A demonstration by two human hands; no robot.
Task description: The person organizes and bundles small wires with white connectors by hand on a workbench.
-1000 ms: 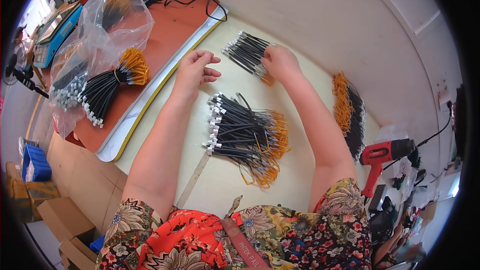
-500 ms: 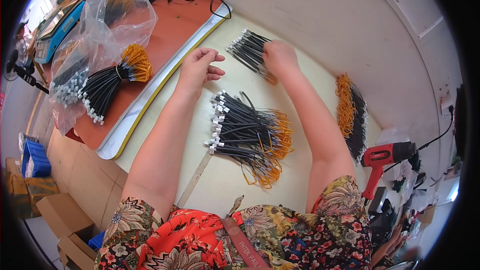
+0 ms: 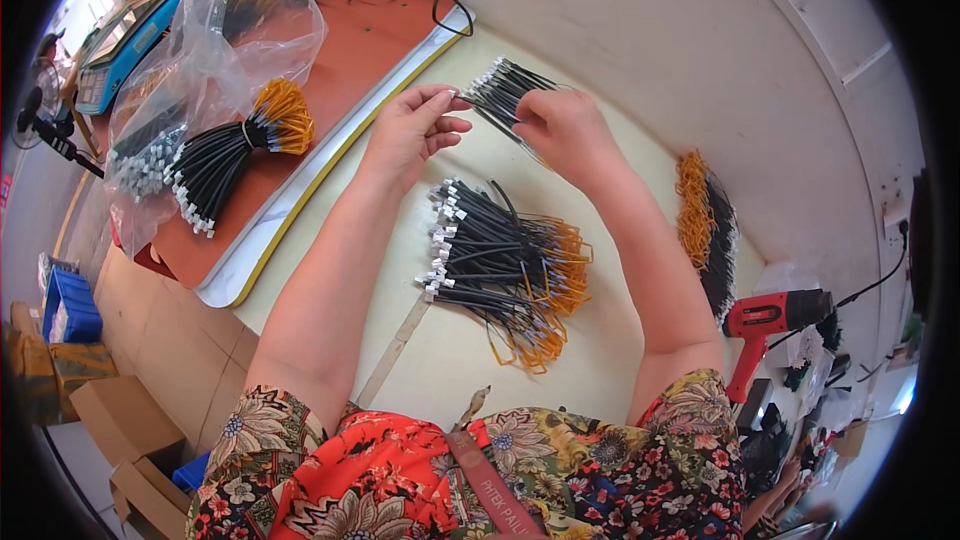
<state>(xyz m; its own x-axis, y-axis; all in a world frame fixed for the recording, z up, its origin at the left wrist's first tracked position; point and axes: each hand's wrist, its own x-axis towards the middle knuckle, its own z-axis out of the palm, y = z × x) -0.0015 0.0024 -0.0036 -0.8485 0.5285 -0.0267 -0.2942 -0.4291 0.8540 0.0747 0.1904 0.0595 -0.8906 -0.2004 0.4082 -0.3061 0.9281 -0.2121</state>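
The hands are both out over the pale worktop, near its far edge. The left hand has its thumb and forefinger closed together at the white connector end of a black cable, its other fingers loosely curled. The right hand is bent over the right-hand side of a row of black cables with white connectors, fingers curled inward; whether it grips one cannot be told, as the back of the hand hides the contact. Nearer the person, between the forearms, lies a loose pile of black cables, white connectors to the left and orange wire ends to the right. Another batch of orange-ended cables lies beyond the right forearm, near the wall, with a red and black heat gun just beside its lower end. To the left, a red-brown surface carries a tied bundle of the same kind of cables, next to a clear plastic bag with more cables inside. A blue scale stands behind the bag, and a black cord loops over the far corner of that surface.
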